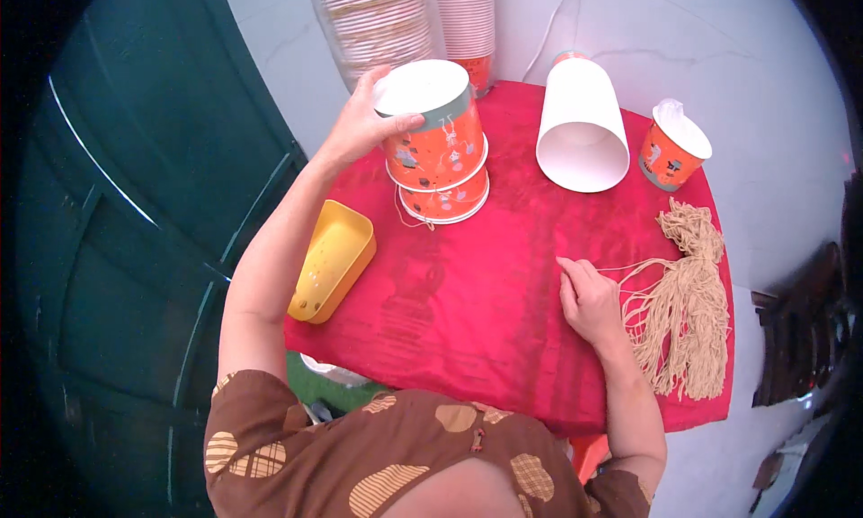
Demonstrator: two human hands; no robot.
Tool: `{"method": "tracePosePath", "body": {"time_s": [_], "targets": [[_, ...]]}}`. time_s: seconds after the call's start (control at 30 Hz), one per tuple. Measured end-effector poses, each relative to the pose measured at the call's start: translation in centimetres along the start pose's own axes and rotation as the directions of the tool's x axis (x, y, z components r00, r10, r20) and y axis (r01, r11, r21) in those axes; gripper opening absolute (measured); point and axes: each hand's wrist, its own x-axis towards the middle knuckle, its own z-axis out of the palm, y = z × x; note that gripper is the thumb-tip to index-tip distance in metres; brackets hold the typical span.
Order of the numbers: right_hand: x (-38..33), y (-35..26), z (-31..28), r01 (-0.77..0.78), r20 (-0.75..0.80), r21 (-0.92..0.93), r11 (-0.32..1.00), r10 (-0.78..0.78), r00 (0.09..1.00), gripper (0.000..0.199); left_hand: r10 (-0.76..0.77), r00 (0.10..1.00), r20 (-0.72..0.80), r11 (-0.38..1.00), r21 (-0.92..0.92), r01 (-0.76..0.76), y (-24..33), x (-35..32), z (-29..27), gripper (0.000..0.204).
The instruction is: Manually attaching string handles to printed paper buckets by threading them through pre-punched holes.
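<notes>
The left hand (370, 115) grips the upper inverted orange paper tub (436, 150). The right hand (593, 301), curled narrow, sits beside the tan string bundle (692, 316); strand grip indeterminable.

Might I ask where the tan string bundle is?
In the head view, the string bundle lies on the table at right, beside the right hand, in front of the orange cup.
</notes>
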Motion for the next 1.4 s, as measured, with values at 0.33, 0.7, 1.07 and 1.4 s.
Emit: {"method": "tracePosePath", "body": {"time_s": [0.33,0.7,1.07,1.4], "targets": [[0.0,0.0,0.1,-0.037,0.04,0.029,0.999,0.036,0.999,0.019,-0.033,0.986,0.165,0.991,0.132,0.011,-1.6,1.8,-1.0,0.109],[-0.5,0.5,0.3,-0.026,0.096,0.038,0.999,0.022,0.995,0.018,-0.078,0.95,0.304,0.992,0.115,0.044,-3.3,2.3,-1.1,0.118],[-0.3,0.5,0.5,-0.034,0.112,0.049,0.998,0.028,0.993,0.016,-0.052,0.939,0.34,0.993,0.114,0.014,-4.6,2.9,-1.2,0.12],[0.0,0.2,0.3,-0.052,0.142,0.055,0.997,0.044,0.989,0.016,-0.033,0.929,0.37,0.992,0.128,-0.016,-4.8,2.9,-1.1,0.117]]}}
